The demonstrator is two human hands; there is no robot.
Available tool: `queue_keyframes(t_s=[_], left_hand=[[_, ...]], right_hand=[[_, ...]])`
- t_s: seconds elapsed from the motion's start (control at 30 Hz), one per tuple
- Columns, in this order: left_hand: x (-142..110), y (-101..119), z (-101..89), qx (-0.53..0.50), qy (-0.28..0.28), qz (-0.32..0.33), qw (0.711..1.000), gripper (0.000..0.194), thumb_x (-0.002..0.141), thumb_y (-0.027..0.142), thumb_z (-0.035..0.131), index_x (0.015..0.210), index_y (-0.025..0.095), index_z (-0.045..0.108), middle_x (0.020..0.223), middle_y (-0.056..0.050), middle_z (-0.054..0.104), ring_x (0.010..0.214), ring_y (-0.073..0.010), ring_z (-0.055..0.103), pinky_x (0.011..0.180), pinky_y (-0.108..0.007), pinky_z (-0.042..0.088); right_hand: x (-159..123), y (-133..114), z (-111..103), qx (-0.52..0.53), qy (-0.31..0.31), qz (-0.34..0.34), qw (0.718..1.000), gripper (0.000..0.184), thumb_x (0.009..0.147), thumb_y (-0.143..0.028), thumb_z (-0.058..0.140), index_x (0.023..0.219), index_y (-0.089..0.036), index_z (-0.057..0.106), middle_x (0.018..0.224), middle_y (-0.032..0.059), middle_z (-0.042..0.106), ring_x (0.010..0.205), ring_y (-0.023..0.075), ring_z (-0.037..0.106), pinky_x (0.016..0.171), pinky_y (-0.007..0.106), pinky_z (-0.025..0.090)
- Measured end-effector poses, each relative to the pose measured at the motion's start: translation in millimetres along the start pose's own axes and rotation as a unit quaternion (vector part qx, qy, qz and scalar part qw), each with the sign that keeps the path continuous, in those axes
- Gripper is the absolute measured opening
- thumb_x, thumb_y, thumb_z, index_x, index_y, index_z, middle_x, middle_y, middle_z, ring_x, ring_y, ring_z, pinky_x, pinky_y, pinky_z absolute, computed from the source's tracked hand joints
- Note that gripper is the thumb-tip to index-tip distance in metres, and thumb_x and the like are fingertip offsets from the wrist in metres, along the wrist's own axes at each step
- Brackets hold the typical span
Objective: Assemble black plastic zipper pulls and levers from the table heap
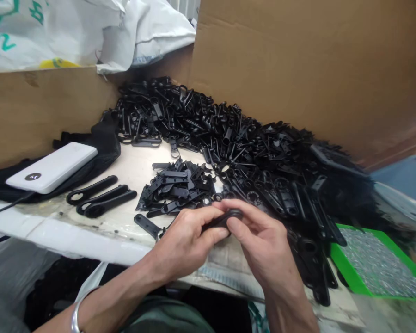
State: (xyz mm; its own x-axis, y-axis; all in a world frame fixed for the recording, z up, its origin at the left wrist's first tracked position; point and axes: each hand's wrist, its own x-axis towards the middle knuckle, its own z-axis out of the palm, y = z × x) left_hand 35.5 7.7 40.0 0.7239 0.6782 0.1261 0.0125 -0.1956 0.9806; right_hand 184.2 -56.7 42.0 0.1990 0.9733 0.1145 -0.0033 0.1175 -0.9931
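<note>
While both our hands are busy, we've got one black part [234, 213] in front of us, over the near edge of the white table [123, 159]. Our left hand [189, 238] is mostly closed, thumb and fingers pinching one end; our right hand [265, 240] is curled half shut, thumb and fingertips on the other end.

Just beside the left hand we count one loose black piece [147, 225], partly hidden. Beyond the hands there's one small pile of flat black pieces [176, 182], then one huge heap of black parts [201, 120], way too many to count in either. Over on the left we see three long black handles [106, 198] side by side, plus one white power bank [55, 166] with one cable [10, 206], on black cloth [106, 138]. On the right, one green tray [345, 270] holds countless tiny silvery bits [381, 263].
</note>
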Motion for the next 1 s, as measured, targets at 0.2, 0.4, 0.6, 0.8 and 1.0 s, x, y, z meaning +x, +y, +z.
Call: queue_keyframes(t_s=[0.2,0.4,0.6,0.8,1.0], left_hand=[[1,2,1.7,0.086,0.039,-0.039,0.995,0.018,0.093,0.026,0.049,0.084,0.017,0.062,0.064,0.005,0.056,0.057,-0.0088,0.05,0.053,-0.022,0.035],[5,-4,-1.7,0.065,-0.003,-0.014,0.998,0.015,0.092,0.021,0.049,0.1,0.02,0.062,0.086,0.002,0.065,0.078,-0.0112,0.06,0.069,-0.02,0.043],[0,1,1.1,0.081,-0.001,-0.007,0.997,0.017,0.092,0.018,0.046,0.098,0.019,0.062,0.08,0.001,0.065,0.072,-0.0123,0.061,0.066,-0.021,0.044],[4,-5,3.7,0.049,-0.024,-0.038,0.998,0.016,0.09,0.019,0.046,0.094,0.017,0.062,0.071,0.002,0.061,0.063,-0.0121,0.059,0.058,-0.021,0.043],[9,-13,6.7,0.095,-0.011,-0.032,0.995,0.023,0.09,0.02,0.046,0.107,0.018,0.062,0.082,-0.001,0.065,0.07,-0.0137,0.06,0.064,-0.023,0.045]], right_hand=[[5,11,9,0.08,0.043,0.016,0.996,0.015,0.088,-0.024,0.069,0.103,-0.024,0.071,0.099,0.0041,0.072,0.086,0.0171,0.069,0.074,0.023,0.057],[11,18,13,0.13,0.06,0.03,0.989,0.017,0.088,-0.025,0.068,0.105,-0.022,0.068,0.099,0.0058,0.072,0.082,0.0169,0.068,0.072,0.024,0.057],[3,14,9,0.12,0.044,0.028,0.991,0.019,0.09,-0.026,0.065,0.11,-0.024,0.066,0.106,0.0066,0.07,0.063,0.0129,0.064,0.059,0.024,0.056],[0,25,10,0.072,0.097,0.015,0.993,0.019,0.089,-0.029,0.067,0.108,-0.023,0.066,0.102,0.0068,0.071,0.082,0.0209,0.068,0.063,0.027,0.056],[4,35,12,0.097,0.116,0.008,0.988,0.019,0.089,-0.028,0.067,0.107,-0.022,0.066,0.098,0.0051,0.072,0.076,0.0172,0.067,0.062,0.024,0.055]])
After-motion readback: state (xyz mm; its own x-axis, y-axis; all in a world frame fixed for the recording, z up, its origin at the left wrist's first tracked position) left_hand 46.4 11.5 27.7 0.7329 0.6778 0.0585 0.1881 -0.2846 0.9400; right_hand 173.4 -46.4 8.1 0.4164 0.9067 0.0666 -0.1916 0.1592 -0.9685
